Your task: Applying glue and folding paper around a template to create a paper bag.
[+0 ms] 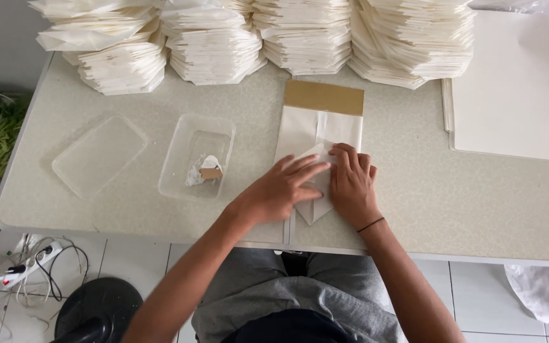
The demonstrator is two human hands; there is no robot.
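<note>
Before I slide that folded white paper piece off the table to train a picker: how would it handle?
The white paper piece lies flat and creased under the left hand and right hand, so it is probably thin, light and floppy. Its brown card strip may stiffen that end. On the smooth table it would likely slide easily.

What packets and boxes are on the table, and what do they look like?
Paper bag: middle of the table, flat, white with a brown band on top, under the left hand and right hand.
Stacks of folded bags: back edge, cream-white piles.
Clear tub: left of the bag, rectangular, holding white paste.
Clear lid: further left, flat.
No labels or screens.
</note>
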